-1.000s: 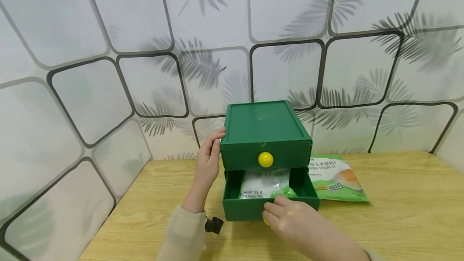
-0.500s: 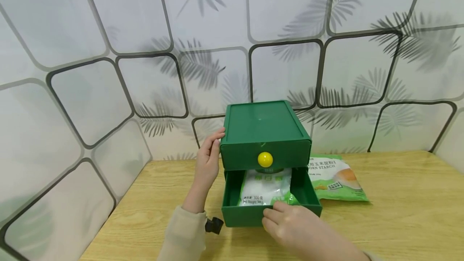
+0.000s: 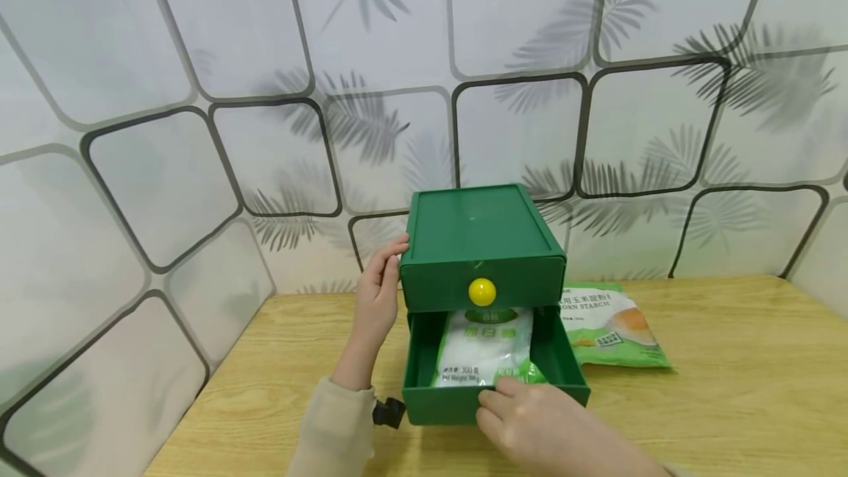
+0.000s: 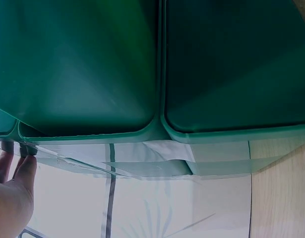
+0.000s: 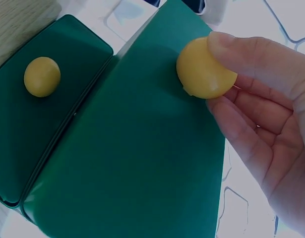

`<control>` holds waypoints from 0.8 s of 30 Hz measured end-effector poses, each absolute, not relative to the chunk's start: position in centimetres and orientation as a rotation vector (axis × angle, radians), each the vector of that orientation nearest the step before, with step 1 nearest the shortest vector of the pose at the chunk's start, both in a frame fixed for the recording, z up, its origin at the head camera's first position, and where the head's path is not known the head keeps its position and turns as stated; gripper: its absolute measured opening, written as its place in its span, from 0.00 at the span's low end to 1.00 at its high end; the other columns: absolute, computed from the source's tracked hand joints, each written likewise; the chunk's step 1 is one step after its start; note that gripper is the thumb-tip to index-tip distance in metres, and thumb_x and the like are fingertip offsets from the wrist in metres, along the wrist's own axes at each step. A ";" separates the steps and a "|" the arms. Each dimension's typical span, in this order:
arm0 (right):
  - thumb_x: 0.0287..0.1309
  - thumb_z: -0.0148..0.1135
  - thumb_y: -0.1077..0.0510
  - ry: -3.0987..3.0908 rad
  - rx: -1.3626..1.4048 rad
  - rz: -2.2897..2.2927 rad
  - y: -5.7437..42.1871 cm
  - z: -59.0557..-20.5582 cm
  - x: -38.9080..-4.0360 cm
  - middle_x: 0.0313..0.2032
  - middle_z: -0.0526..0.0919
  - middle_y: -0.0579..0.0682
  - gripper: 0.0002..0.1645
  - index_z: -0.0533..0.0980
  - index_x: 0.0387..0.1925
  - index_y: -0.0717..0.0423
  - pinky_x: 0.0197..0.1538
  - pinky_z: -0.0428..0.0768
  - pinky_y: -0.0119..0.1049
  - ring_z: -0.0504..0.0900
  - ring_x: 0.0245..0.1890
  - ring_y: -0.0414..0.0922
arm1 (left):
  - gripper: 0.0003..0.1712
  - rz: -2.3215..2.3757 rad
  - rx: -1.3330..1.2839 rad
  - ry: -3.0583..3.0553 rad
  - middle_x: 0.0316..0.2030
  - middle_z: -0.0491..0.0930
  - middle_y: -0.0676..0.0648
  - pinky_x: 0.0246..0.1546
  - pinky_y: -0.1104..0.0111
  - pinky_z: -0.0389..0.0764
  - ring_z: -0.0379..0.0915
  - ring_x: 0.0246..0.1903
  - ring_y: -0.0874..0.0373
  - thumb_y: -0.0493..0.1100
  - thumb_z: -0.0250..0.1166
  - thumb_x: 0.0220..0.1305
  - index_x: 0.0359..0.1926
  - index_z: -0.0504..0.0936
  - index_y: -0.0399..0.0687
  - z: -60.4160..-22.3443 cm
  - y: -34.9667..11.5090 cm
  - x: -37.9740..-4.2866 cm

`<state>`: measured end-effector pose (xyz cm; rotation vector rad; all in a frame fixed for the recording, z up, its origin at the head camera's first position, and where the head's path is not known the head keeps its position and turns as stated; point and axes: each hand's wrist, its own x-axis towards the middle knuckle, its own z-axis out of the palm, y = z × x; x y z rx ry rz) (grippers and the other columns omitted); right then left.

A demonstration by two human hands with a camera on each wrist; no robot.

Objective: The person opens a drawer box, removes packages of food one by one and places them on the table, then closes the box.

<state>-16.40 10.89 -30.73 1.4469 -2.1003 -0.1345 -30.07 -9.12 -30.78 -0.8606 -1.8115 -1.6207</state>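
Observation:
A green plastic drawer unit (image 3: 475, 223) stands on the table with its drawer (image 3: 444, 406) pulled out below the top one. My right hand (image 3: 526, 418) pinches that drawer's yellow knob (image 5: 204, 68) between thumb and fingers; in the head view the hand hides the knob. Inside the drawer lies a white and green plastic packet (image 3: 483, 348) marked 300 g. My left hand (image 3: 379, 289) rests against the unit's left side, fingers extended along it; the left wrist view shows the fingertips (image 4: 26, 171) at the green wall's edge.
Another yellow knob (image 3: 482, 292) sits on the top drawer's front. A second closed drawer front with a knob (image 5: 42, 77) shows in the right wrist view. A green and white corn starch bag (image 3: 612, 326) lies right of the unit. Behind stands a patterned wall (image 3: 391, 20).
My right hand has drawn the drawer farther out toward me, so more of the packet shows. The left hand has stayed on the unit's side.

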 end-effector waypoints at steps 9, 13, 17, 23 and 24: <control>0.51 0.62 0.54 -2.238 1.486 -0.134 10.9 -30.3 -16.0 0.29 0.79 0.42 0.06 0.77 0.28 0.52 0.28 0.69 0.18 0.68 0.26 0.34 | 0.15 -1.632 -0.857 -1.818 0.55 0.67 0.37 0.55 0.61 0.63 0.60 0.57 0.51 0.30 0.41 0.67 0.48 0.71 0.29 -30.8 -9.1 -30.1; 0.49 0.63 0.54 -2.212 1.480 -0.149 10.9 -30.4 -16.0 0.28 0.78 0.42 0.05 0.76 0.26 0.51 0.27 0.68 0.18 0.67 0.25 0.34 | 0.15 -1.610 -0.868 -1.811 0.55 0.68 0.40 0.54 0.63 0.64 0.60 0.57 0.55 0.34 0.42 0.68 0.48 0.71 0.32 -30.8 -9.2 -30.2; 0.47 0.64 0.55 -2.169 1.467 -0.163 10.9 -30.5 -15.9 0.26 0.76 0.42 0.06 0.75 0.24 0.51 0.25 0.67 0.18 0.66 0.24 0.34 | 0.15 -1.600 -0.882 -1.799 0.55 0.68 0.41 0.54 0.63 0.65 0.61 0.57 0.55 0.35 0.42 0.69 0.49 0.72 0.33 -30.9 -9.2 -30.2; 0.54 0.59 0.49 -2.192 1.462 -0.161 10.7 -30.5 -15.8 0.25 0.76 0.41 0.11 0.75 0.23 0.50 0.24 0.66 0.17 0.64 0.22 0.34 | 0.15 -1.601 -0.876 -1.801 0.55 0.68 0.41 0.53 0.64 0.65 0.61 0.56 0.55 0.36 0.42 0.69 0.48 0.72 0.33 -30.9 -9.2 -30.1; 0.55 0.57 0.47 -2.201 1.463 -0.161 10.7 -30.5 -15.7 0.25 0.76 0.41 0.13 0.75 0.23 0.50 0.24 0.66 0.17 0.64 0.22 0.34 | 0.15 -1.599 -0.876 -1.801 0.55 0.68 0.41 0.53 0.64 0.65 0.61 0.56 0.55 0.36 0.42 0.69 0.48 0.72 0.33 -30.9 -9.2 -30.1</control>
